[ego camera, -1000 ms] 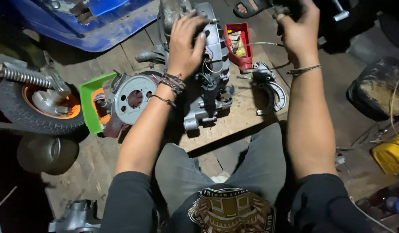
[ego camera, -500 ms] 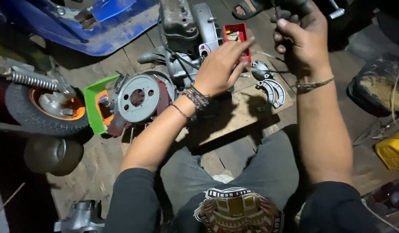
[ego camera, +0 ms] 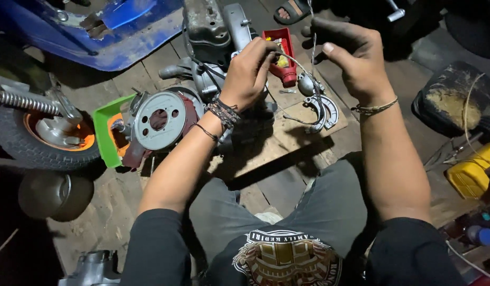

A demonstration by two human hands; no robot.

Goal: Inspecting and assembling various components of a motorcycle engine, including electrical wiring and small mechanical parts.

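L hand [ego camera: 248, 71] & R hand [ego camera: 353, 55] pinch thin cable [ego camera: 312, 63], prob.

An engine casing [ego camera: 213, 37] lies on a wooden board [ego camera: 287, 137] on the floor. A brake drum plate [ego camera: 159, 121] sits left of the board, with a wheel [ego camera: 38, 132] further left. A small bottle [ego camera: 283, 58] lies right of the casing, and brake shoes [ego camera: 321, 110] sit nearer the person, below the bottle.

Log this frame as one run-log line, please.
left hand: pinching thin cable over engine block | right hand: raised, holding cable | nearby: red tube, brake shoes, wheel
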